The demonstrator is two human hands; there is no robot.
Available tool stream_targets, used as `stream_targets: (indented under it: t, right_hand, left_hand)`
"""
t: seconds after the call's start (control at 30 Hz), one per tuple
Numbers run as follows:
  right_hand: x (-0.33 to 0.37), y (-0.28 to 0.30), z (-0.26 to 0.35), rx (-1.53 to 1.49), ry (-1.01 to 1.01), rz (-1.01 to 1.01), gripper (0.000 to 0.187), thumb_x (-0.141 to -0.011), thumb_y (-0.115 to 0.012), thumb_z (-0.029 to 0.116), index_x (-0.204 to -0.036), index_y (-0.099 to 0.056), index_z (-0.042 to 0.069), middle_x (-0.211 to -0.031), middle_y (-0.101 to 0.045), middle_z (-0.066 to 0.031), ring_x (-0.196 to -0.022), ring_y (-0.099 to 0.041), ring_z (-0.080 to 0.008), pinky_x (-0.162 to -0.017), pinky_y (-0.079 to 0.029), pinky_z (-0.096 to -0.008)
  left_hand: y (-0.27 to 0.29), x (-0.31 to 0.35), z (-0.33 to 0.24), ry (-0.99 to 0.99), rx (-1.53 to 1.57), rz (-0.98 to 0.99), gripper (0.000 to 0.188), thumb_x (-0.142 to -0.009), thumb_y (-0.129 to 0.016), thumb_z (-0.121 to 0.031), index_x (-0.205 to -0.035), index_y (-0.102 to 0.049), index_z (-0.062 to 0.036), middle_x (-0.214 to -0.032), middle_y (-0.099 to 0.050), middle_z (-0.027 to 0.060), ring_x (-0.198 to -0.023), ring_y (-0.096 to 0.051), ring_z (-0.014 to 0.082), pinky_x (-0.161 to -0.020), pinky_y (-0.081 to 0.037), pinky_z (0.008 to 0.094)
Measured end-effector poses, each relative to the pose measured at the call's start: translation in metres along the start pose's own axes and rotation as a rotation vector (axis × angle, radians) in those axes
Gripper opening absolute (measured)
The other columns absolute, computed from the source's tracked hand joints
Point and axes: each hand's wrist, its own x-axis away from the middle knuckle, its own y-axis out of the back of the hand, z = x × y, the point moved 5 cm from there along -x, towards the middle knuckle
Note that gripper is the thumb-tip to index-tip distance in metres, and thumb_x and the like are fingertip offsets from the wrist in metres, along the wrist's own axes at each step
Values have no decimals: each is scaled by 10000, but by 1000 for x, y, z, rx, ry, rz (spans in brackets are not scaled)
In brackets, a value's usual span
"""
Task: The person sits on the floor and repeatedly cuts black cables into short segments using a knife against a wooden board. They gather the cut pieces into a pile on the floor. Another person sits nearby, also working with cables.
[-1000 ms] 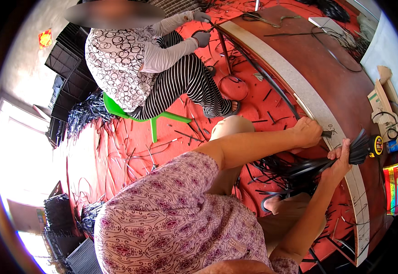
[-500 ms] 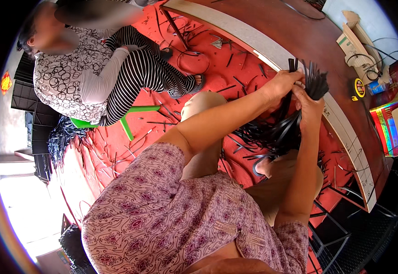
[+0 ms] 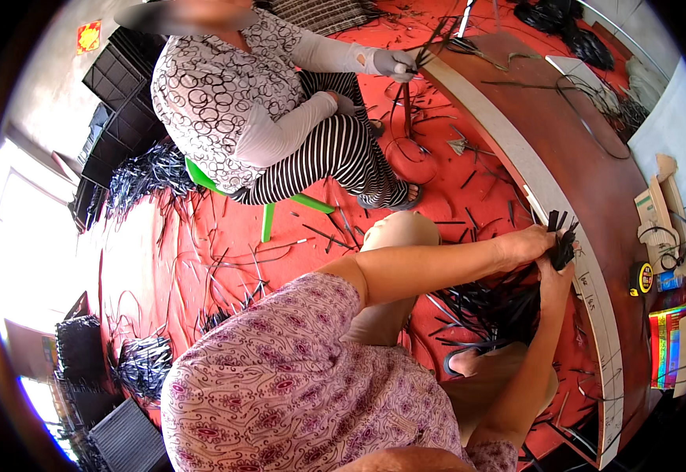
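Observation:
Both my hands are together at the near edge of the long table, at a bundle of flat black strips (image 3: 564, 250). My right hand (image 3: 555, 275) is closed round the bundle, its cut ends sticking up above the fist. Just left of it, my left hand (image 3: 525, 245) is closed, with fingers at a few strips standing beside the bundle; its fingertips are partly hidden. The long ends of the strips (image 3: 496, 311) hang below my hands between my knees, over the floor.
A long table (image 3: 571, 145) with a pale marked edge curves along my right, bearing a tape measure (image 3: 640, 278) and cardboard pieces (image 3: 659, 216). A co-worker (image 3: 229, 94) sits on a green stool (image 3: 267, 220), gloved hand at the table's far end. Strip scraps litter the red floor (image 3: 162, 259).
The view has swung, so the scene sits further right and lower. The co-worker's gloved hand with dark strips now shows fully. My hands stay on the bundle.

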Motion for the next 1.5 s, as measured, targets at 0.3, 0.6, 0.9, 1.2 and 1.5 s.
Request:
stream_targets:
  t: [0.3,0.6,0.9,1.2,1.5]
  right_hand:
    - [-3,8,-3,-808,-176,-214,266,-916,-597,279,-739,-463,131,-658,-382,38,-614,-374,-69,-572,-332,-233]
    - [-1,16,-5,-963,-28,63,298,-950,-543,315,-766,-444,101,-681,-452,-32,-695,-488,-186,-645,-419,-314]
    - [9,42,-13,-1142,-138,-81,283,-934,-566,355,-802,-466,126,-694,-459,-4,-646,-473,-155,-590,-417,-288]
    - [8,73,-12,-1047,-152,-346,297,-941,-574,287,-722,-424,154,-574,-301,60,-485,-285,-74,-473,-276,-246]
    - [26,112,-7,-880,-185,-692,191,-848,-700,184,-780,-531,128,-574,-347,59,-492,-358,-76,-497,-328,-241]
  left_hand:
    - [170,105,-146,-640,-1136,-1022,637,-709,-805,-350,-1150,-542,27,-1047,-578,183,-985,-581,289,-845,-484,383]
    - [288,61,-201,-924,-1937,-1056,462,-821,-669,-335,-1141,-562,-18,-1165,-538,135,-1106,-483,332,-933,-349,443]
    - [246,29,-184,-512,-1508,-747,377,-932,-488,-354,-999,-643,-16,-875,-646,209,-809,-617,387,-726,-494,447]
    - [71,11,-102,-574,-1763,-379,342,-917,-504,-341,-802,-639,-48,-652,-615,183,-607,-626,341,-584,-512,428]
    - [7,-15,1,-335,-1765,-135,371,-908,-491,-375,-778,-637,-60,-677,-640,156,-651,-645,341,-602,-494,447]
